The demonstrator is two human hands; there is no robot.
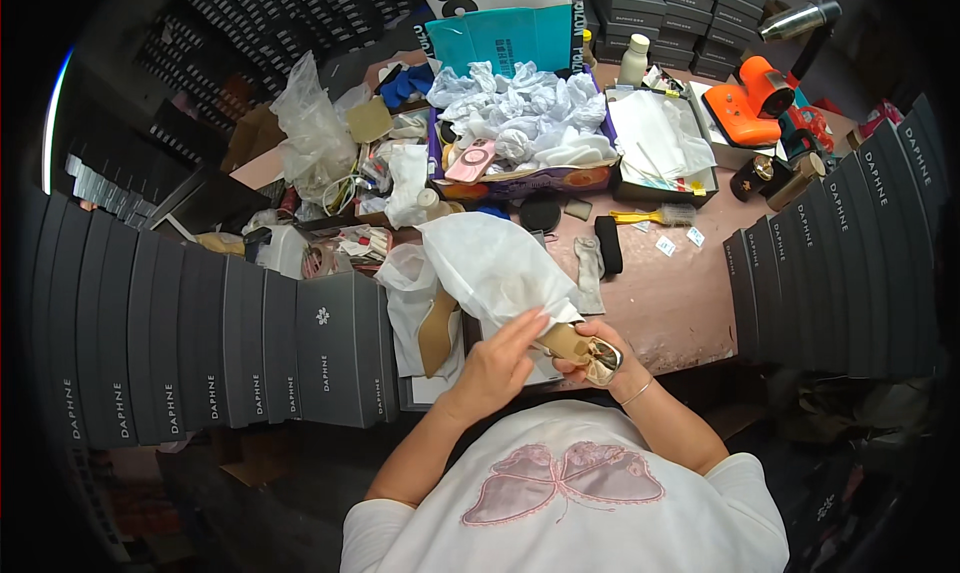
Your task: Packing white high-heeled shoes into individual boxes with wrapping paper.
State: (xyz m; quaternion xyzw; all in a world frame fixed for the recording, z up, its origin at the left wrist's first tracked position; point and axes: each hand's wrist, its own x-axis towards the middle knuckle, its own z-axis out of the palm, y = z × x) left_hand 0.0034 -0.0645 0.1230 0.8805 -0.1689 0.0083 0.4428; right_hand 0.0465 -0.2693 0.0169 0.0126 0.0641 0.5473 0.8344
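Observation:
A shoe (563,343) with a tan insole and a shiny gold toe is held in front of my body. My right hand (612,370) is closed around it near the toe. A translucent white sheet or bag (490,258) covers the shoe's other end and billows away to the upper left. My left hand (500,358) presses its fingers together on the lower edge of this white wrap, against the shoe; its thumb is mostly hidden. Another tan shoe (436,333) lies left of my hands, on white paper in an open shoebox (415,391).
Stacked dark shoeboxes rise at the left (245,343) and right (850,263). A carton of crumpled white paper (520,113), bearing a pink phone (470,161), stands ahead. Beyond my right hand are a yellow-handled brush (655,216), a black roll (608,245) and an orange device (742,113).

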